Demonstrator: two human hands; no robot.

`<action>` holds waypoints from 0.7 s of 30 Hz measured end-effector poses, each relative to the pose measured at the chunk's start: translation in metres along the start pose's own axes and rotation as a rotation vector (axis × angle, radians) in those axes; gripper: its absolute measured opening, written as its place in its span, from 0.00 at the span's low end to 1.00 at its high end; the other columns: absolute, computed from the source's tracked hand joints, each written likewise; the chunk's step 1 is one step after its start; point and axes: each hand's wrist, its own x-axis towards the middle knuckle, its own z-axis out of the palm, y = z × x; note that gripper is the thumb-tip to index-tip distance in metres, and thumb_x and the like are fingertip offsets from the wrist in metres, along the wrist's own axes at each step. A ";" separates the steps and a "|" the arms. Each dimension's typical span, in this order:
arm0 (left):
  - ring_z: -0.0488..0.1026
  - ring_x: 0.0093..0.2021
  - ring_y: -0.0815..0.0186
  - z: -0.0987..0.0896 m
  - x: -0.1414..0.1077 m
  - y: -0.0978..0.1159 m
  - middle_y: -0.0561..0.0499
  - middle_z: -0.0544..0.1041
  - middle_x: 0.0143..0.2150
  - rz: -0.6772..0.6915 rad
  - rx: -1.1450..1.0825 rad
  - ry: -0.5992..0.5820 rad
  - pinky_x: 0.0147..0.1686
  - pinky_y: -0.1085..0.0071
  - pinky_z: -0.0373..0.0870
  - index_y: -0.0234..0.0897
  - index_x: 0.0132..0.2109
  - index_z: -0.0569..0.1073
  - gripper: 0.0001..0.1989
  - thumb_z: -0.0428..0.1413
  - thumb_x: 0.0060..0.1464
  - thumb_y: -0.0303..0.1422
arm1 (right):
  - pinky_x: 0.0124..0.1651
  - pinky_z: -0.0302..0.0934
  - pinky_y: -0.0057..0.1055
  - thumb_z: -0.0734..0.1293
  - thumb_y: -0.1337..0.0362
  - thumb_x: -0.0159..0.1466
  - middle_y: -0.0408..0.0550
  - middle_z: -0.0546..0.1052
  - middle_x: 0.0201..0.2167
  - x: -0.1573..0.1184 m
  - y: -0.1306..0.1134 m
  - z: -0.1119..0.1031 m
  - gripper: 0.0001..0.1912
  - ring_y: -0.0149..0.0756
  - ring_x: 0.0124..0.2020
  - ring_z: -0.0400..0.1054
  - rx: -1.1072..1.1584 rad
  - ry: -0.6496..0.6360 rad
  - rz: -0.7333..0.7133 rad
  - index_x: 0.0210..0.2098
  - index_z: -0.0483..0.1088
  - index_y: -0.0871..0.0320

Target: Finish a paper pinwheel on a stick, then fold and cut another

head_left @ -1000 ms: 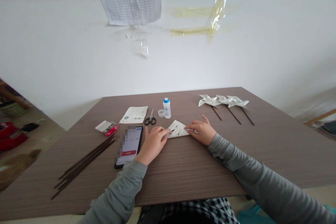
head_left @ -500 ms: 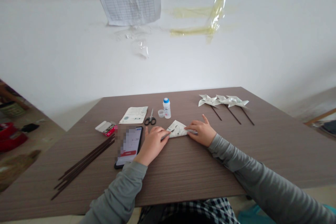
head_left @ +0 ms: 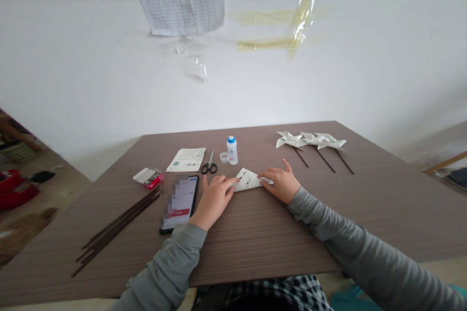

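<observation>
The folded paper point(head_left: 247, 181) lies mid-table, on the near side of the bottle point(head_left: 232, 152) and right of the phone point(head_left: 181, 206); we have the fingers of our left hand point(head_left: 215, 198) at its left corner and those of our right hand point(head_left: 280, 182) at its right, whether pinching or only pressing we cannot tell. We judge that uneven pressure could skew the crease, and that a careless far reach could tip the bottle.
</observation>
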 end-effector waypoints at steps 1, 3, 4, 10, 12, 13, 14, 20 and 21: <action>0.89 0.72 0.43 0.000 0.000 0.000 0.44 0.94 0.60 0.002 0.003 -0.002 0.91 0.20 0.61 0.54 0.70 0.95 0.23 0.62 0.83 0.25 | 0.93 0.55 0.76 0.73 0.64 0.85 0.52 0.97 0.58 0.000 -0.001 0.000 0.17 0.53 0.60 0.92 -0.012 -0.002 -0.001 0.63 0.94 0.43; 0.89 0.70 0.44 0.002 0.000 0.000 0.44 0.93 0.59 0.004 0.010 -0.003 0.91 0.18 0.59 0.53 0.68 0.96 0.22 0.62 0.84 0.25 | 0.92 0.55 0.77 0.72 0.64 0.86 0.52 0.96 0.56 0.000 -0.003 0.000 0.18 0.53 0.58 0.92 -0.028 -0.004 -0.003 0.64 0.95 0.43; 0.89 0.69 0.45 0.003 0.000 -0.001 0.44 0.92 0.58 0.004 0.014 -0.002 0.91 0.17 0.59 0.52 0.67 0.96 0.21 0.62 0.84 0.26 | 0.92 0.55 0.78 0.72 0.64 0.86 0.53 0.96 0.55 0.000 -0.004 0.000 0.18 0.52 0.58 0.92 -0.032 -0.005 -0.001 0.63 0.95 0.43; 0.88 0.67 0.47 0.008 -0.001 -0.004 0.46 0.90 0.57 -0.006 0.021 0.014 0.91 0.17 0.59 0.53 0.64 0.97 0.18 0.64 0.84 0.28 | 0.92 0.54 0.79 0.76 0.59 0.86 0.53 0.94 0.55 -0.003 -0.008 -0.002 0.15 0.52 0.57 0.90 -0.043 -0.004 0.005 0.65 0.95 0.43; 0.88 0.67 0.47 0.009 -0.001 -0.004 0.46 0.90 0.57 -0.006 0.016 0.018 0.91 0.17 0.59 0.54 0.64 0.97 0.18 0.65 0.85 0.29 | 0.92 0.53 0.80 0.76 0.57 0.86 0.53 0.94 0.55 -0.003 -0.009 -0.002 0.15 0.52 0.57 0.90 -0.040 -0.004 -0.001 0.65 0.95 0.43; 0.88 0.66 0.47 0.009 0.000 -0.004 0.46 0.90 0.57 -0.003 0.013 0.020 0.91 0.18 0.59 0.54 0.64 0.97 0.18 0.64 0.85 0.29 | 0.92 0.52 0.81 0.76 0.57 0.86 0.53 0.94 0.55 -0.004 -0.010 -0.002 0.15 0.52 0.56 0.90 -0.038 -0.007 -0.001 0.65 0.96 0.43; 0.88 0.67 0.47 0.008 0.000 -0.004 0.47 0.91 0.57 0.000 0.010 0.021 0.91 0.18 0.58 0.54 0.64 0.97 0.17 0.64 0.85 0.29 | 0.92 0.52 0.82 0.76 0.57 0.86 0.53 0.94 0.55 -0.004 -0.010 -0.003 0.15 0.52 0.56 0.90 -0.037 -0.010 0.003 0.65 0.96 0.43; 0.88 0.71 0.44 0.005 0.000 -0.003 0.45 0.93 0.58 0.010 -0.037 -0.011 0.92 0.19 0.56 0.51 0.62 0.97 0.15 0.66 0.84 0.31 | 0.94 0.46 0.85 0.76 0.57 0.86 0.54 0.94 0.57 -0.004 -0.015 -0.009 0.16 0.55 0.59 0.90 -0.024 -0.047 0.033 0.65 0.96 0.43; 0.88 0.71 0.44 0.005 0.000 -0.003 0.45 0.93 0.58 0.013 -0.048 -0.010 0.92 0.20 0.56 0.51 0.61 0.98 0.14 0.66 0.84 0.31 | 0.94 0.45 0.86 0.75 0.57 0.86 0.55 0.94 0.57 -0.004 -0.015 -0.010 0.16 0.55 0.60 0.90 -0.018 -0.052 0.033 0.65 0.96 0.43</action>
